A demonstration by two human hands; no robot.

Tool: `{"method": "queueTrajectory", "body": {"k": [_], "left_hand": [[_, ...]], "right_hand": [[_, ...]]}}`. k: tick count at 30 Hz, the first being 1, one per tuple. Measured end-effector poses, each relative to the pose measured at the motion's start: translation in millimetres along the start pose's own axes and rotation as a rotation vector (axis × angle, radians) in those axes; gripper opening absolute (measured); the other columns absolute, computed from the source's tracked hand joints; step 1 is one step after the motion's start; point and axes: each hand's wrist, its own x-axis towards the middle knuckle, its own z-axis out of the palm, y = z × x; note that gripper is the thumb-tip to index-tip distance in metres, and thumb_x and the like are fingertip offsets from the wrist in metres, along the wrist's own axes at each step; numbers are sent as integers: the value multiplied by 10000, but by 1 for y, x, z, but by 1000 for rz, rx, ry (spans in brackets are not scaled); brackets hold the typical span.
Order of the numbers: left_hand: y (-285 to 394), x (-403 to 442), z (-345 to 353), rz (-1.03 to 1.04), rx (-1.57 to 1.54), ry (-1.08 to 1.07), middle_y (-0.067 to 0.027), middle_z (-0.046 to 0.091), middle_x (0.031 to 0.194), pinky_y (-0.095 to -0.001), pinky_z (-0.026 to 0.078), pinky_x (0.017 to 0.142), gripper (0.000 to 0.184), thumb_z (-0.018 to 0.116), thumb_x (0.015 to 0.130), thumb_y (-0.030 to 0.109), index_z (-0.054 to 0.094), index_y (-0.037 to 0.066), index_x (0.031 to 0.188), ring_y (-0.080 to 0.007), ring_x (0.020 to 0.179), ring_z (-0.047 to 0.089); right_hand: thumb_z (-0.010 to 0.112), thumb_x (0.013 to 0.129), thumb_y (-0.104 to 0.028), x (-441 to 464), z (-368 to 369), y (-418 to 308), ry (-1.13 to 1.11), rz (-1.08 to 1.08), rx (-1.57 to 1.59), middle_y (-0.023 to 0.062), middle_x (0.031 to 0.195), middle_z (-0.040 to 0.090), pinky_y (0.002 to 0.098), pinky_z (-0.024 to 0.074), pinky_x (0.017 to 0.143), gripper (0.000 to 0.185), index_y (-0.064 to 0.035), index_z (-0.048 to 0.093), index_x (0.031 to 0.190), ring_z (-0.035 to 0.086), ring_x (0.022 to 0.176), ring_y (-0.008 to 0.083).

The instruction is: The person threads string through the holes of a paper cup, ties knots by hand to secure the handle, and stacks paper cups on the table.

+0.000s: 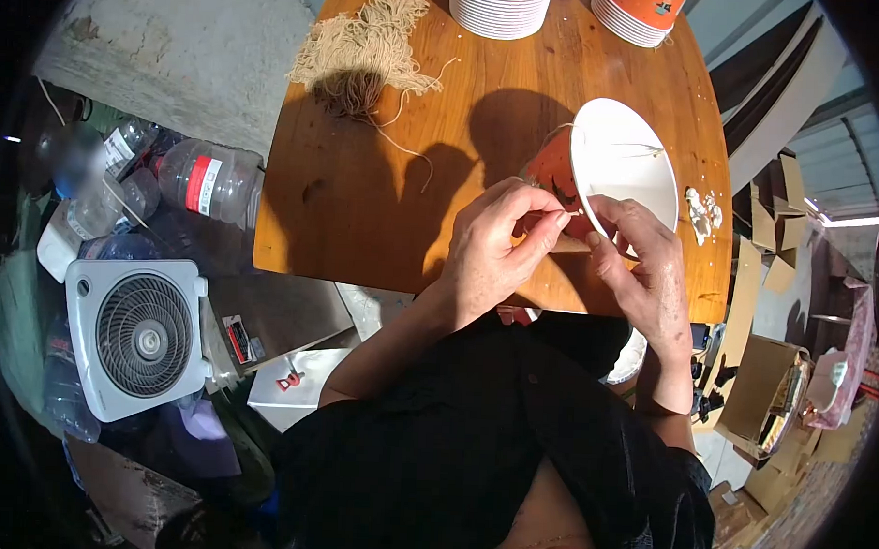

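Note:
A red paper bucket with a white inside (632, 155) lies tilted on the wooden table (364, 214), its mouth turned to the right. My right hand (643, 267) grips its near rim between thumb and fingers. Close beside it, my left hand (506, 243) pinches a small pale piece, perhaps a string end, against the bucket's outer side near the rim. What exactly lies between those fingertips is too small to make out. A thin strand shows inside the bucket. Toward the back left of the table lies a pile of beige string (370, 45), one strand trailing from it.
A stack of white buckets (499, 7) and a stack of red ones (637, 15) stand at the table's back. White scraps (701, 214) lie near the right edge. Left of the table are a fan (147, 340) and plastic bottles (207, 181); cardboard boxes (765, 392) stand right.

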Motion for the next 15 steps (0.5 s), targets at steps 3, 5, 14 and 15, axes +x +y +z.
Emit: {"method": "queueTrajectory", "body": {"k": [3,5,14,15], "left_hand": [[-5,0,3,-6,-20,11,-61,677,860,-274,506,683,91,753,909,2,690,-2,974,-125,772,631],[-6,0,3,5,3,6,-79,682,874,-283,522,670,106,758,897,-1,684,5,973,-156,765,655],[-5,-3,3,31,34,13,-96,673,852,-307,532,620,136,767,878,-2,663,21,963,-202,714,666],[-6,-4,3,41,34,30,-98,666,839,-313,529,613,142,768,876,-1,658,25,961,-214,709,662]], "right_hand": [[685,930,-55,-1,0,0,-7,0,3,190,1042,704,357,607,753,296,30,673,1213,715,865,288],[686,931,-58,-1,0,0,-17,5,6,191,1048,703,350,610,756,300,30,671,1217,716,866,287],[709,914,-81,-1,7,-1,-32,-4,-8,199,1016,707,401,577,774,315,35,669,1204,705,848,307],[703,926,-85,0,7,-4,-42,2,10,204,1014,710,403,575,783,300,36,670,1199,707,864,325]]}}
